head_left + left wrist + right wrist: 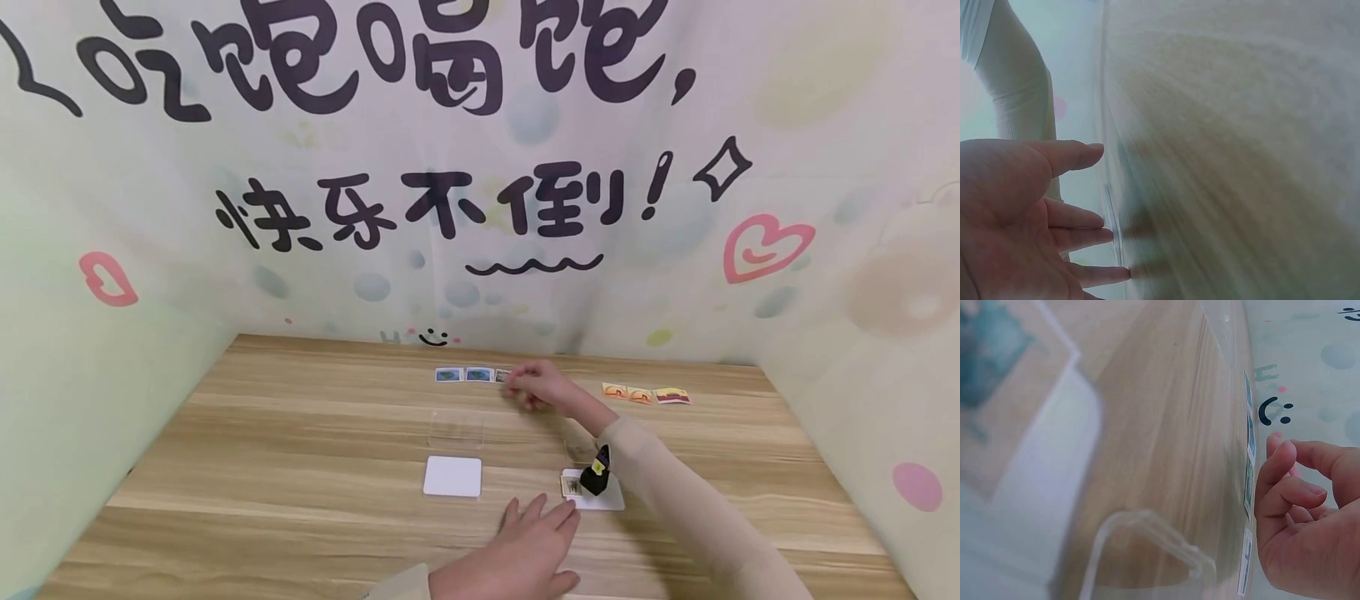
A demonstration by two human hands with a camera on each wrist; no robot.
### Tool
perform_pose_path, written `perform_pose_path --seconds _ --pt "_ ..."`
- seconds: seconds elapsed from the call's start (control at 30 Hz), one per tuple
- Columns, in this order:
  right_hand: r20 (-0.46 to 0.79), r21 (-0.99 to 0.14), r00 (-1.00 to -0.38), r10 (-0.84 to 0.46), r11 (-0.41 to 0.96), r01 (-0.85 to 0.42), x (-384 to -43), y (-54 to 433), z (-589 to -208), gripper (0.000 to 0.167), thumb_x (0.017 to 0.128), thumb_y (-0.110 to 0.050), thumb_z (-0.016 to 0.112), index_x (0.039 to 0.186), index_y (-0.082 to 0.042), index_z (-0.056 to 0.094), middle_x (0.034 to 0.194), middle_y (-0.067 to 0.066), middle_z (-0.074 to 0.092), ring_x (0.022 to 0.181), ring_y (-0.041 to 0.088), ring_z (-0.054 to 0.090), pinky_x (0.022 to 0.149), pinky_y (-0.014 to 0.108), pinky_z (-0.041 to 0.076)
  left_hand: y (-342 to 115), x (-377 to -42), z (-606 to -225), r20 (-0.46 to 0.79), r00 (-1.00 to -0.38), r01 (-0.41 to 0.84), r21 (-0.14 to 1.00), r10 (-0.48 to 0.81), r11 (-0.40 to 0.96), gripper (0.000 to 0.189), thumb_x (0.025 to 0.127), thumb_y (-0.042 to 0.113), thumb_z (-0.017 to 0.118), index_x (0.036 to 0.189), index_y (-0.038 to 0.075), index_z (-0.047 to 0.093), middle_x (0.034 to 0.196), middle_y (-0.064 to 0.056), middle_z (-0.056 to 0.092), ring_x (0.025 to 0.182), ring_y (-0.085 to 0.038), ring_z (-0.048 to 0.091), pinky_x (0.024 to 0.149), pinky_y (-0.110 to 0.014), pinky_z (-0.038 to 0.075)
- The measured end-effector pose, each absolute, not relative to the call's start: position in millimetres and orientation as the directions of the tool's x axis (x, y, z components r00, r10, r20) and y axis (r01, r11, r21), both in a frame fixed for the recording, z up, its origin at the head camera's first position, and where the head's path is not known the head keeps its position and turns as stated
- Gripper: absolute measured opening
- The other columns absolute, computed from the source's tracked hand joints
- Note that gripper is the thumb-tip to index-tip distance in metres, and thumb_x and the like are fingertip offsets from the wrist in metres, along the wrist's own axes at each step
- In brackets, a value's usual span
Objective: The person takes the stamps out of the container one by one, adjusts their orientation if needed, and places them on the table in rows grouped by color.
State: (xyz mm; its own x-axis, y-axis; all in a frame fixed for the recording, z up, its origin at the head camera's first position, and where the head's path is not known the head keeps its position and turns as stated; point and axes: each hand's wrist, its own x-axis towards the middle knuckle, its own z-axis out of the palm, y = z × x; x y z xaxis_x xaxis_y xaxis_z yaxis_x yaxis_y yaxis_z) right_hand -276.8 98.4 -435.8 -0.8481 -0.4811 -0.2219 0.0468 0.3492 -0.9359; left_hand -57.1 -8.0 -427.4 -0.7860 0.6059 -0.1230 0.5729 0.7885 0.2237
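Note:
My right hand [542, 385] hovers over the row of small printed picture cards at the back, its fingertips beside a partly hidden card [502, 377]. In the right wrist view its fingers are loosely bent, thumb and index tips close together, and nothing shows between them. Two blue picture cards [464, 375] lie left of it. My left hand [525, 543] rests palm down near the front, fingers spread, fingertips at the near edge of a white card [609, 502]. That white card bears a picture card [572, 485] and is partly covered by a black device near the right sleeve.
Another white card [452, 477] lies to the left, with a clear plastic piece [456, 430] behind it. A second clear piece [579, 443] is partly hidden by the right arm. Orange and red picture cards [639, 395] lie at the back right. A printed cloth wall [420, 292] rises behind.

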Motion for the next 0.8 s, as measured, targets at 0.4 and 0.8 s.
perform_pose_path --seconds 0.4,0.8 --pt "-0.169 -0.929 -0.847 -0.504 0.368 -0.034 -266 113 -435 0.022 0.108 -0.008 0.057 0.113 0.010 0.067 0.095 0.013 0.073 0.060 0.012 0.054 0.054 0.023 0.042 -7 -60 -425 -0.096 -0.796 0.547 0.308 0.597 0.778 0.061 0.098 0.042 0.074 0.147 0.007 0.060 0.152 -0.001 0.056 0.138 -0.031 0.055 0.106 -0.054 0.050" --pt "-0.190 -0.913 -0.868 -0.458 0.408 -0.016 -254 123 -437 0.019 0.106 -0.008 0.059 0.110 0.007 0.068 0.089 0.006 0.073 0.058 0.011 0.052 0.050 0.023 0.036 -10 -61 -430 0.083 -0.824 0.512 0.532 0.561 0.674 0.043 0.096 0.024 0.075 0.129 -0.003 0.069 0.128 -0.011 0.069 0.121 -0.021 0.063 0.107 -0.028 0.048"
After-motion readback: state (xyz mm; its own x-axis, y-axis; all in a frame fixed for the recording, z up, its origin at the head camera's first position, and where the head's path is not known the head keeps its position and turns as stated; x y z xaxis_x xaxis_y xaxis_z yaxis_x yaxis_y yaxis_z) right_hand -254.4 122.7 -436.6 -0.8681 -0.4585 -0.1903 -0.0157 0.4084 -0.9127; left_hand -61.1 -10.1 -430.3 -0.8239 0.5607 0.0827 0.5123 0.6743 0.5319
